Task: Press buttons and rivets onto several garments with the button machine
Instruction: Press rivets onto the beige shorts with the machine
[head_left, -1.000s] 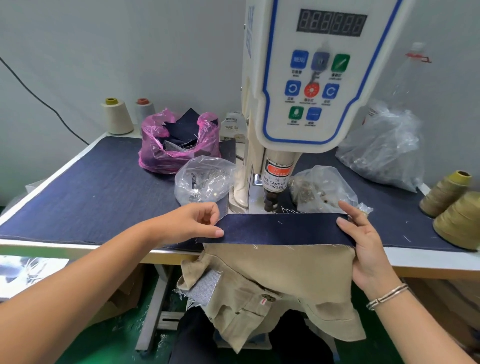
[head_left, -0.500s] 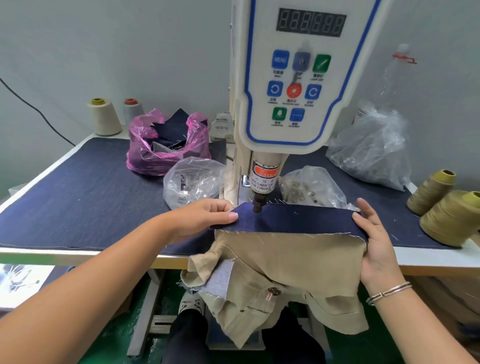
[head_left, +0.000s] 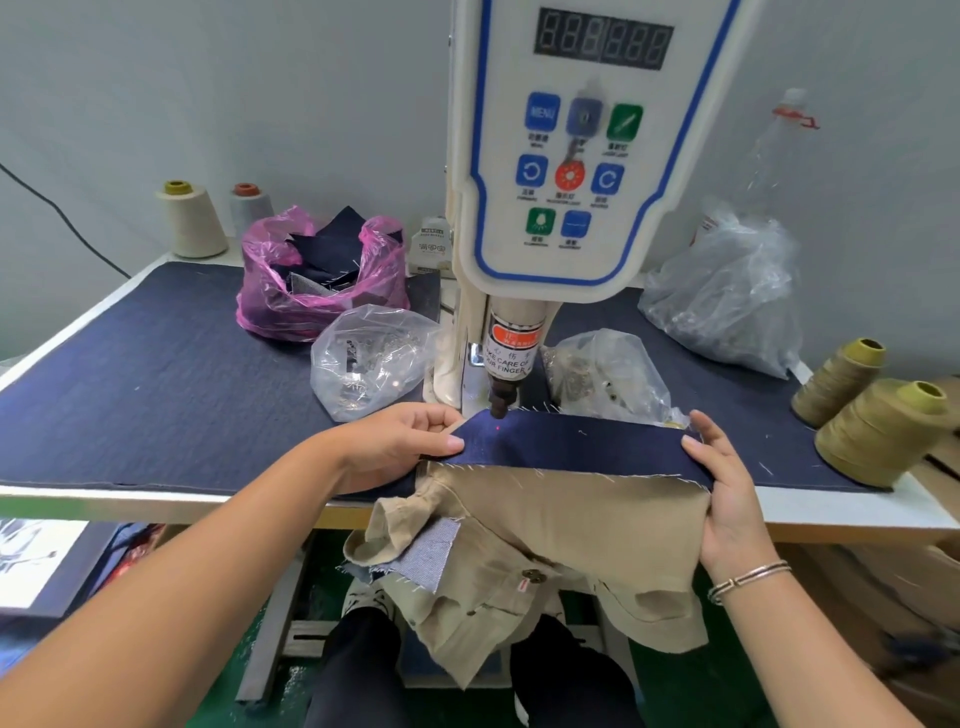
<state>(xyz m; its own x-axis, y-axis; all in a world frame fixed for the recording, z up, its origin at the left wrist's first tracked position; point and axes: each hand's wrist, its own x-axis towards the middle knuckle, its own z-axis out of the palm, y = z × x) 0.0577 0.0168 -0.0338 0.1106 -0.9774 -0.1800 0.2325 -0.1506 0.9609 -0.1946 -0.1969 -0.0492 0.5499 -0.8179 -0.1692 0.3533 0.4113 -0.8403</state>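
The navy waistband (head_left: 571, 444) lies crosswise under the punch (head_left: 500, 400); the left hand (head_left: 400, 447), nearer it, and the right hand (head_left: 727, 499) pinch the ends.

A matt, dark blue denim mat (head_left: 156, 384) covers the counter (head_left: 841, 512), whose bare edge looks smooth and white. The garment (head_left: 571, 519) is soft tan woven cloth with a dark denim band (head_left: 571, 447) and frayed thread ends. The button machine (head_left: 566, 156) has a smooth, glossy cream plastic casing. A crinkled pink plastic bag (head_left: 317, 306) sits far left; clear glossy plastic bags (head_left: 727, 301) lie nearby. A thin metal bracelet (head_left: 748, 574) shines at the right.
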